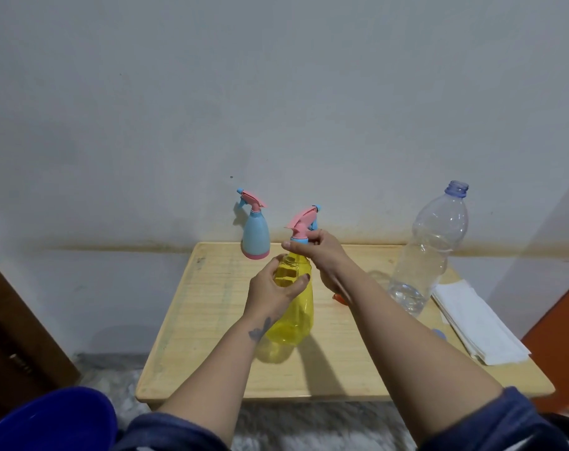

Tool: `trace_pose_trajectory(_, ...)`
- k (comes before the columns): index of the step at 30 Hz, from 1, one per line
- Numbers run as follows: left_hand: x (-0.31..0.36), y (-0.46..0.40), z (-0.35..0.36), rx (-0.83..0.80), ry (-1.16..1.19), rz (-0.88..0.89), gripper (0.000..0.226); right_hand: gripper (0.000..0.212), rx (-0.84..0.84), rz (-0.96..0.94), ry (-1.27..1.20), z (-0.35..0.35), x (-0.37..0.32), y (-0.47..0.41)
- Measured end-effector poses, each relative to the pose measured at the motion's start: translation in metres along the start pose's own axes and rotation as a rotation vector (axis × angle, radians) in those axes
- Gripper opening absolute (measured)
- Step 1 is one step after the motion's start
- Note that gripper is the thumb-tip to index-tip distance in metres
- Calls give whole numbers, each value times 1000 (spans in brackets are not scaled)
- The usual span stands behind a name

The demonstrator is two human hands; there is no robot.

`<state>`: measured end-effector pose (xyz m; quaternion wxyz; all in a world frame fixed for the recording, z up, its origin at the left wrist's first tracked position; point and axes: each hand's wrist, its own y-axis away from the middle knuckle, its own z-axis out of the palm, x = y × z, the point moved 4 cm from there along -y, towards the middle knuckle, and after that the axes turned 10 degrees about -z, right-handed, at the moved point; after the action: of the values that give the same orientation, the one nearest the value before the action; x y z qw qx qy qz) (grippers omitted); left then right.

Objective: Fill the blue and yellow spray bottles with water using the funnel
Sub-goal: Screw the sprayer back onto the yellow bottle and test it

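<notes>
Standing on the small wooden table (211,320) were two spray bottles: the blue spray bottle (256,237) upright at the back edge, near the wall (276,92), its pink trigger head fitted, and the yellow spray bottle (294,307) near the middle, held between both hands. The left hand (273,292) curled around the yellow bottle's upper body, thumb and fingers wrapped on either side, while the right hand (319,249) gripped the collar of its pink spray head (304,222) at the neck. One large clear water bottle (429,249) stood uncapped to the right, with only a little water in its base. One stack of white tissues (475,323) lay at the right edge, partly overhanging. A single blue cap (439,334) lay beside that stack, mostly hidden by the right forearm. Something orange (338,298) peeked out from under the right wrist; whether it was the funnel could not be told. Bare tabletop lay open across the left half and along the front edge. A blue rounded object (48,424) sat low at the left, off the table.
</notes>
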<state>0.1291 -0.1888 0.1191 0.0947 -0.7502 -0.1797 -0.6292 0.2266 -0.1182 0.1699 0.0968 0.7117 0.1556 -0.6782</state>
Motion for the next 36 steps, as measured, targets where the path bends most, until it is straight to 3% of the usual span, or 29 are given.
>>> trace_pose_trajectory(4,-1,-4,-3,65,-31,-20,42,26,-90,10,38,7,-9,3)
trace_pose_trajectory(8,-3,-6,-6,102,-7,-30,52,31,-71,44,-61,2,-9,2)
trace_pose_trajectory(14,-1,-5,-9,66,44,-5,35,39,-96,18,-107,-1,-1,0)
trace_pose_trajectory(19,3,-8,-3,38,71,25,45,12,-160,28,-232,5,-4,3)
trace_pose_trajectory(26,8,-8,-1,51,47,31,41,47,-68,-6,-260,7,-2,-3)
trace_pose_trajectory(31,7,-10,-2,44,60,33,47,26,-178,-42,-217,6,-2,-3)
trace_pose_trajectory(36,7,-9,2,53,67,46,41,38,10,-39,-276,5,3,0)
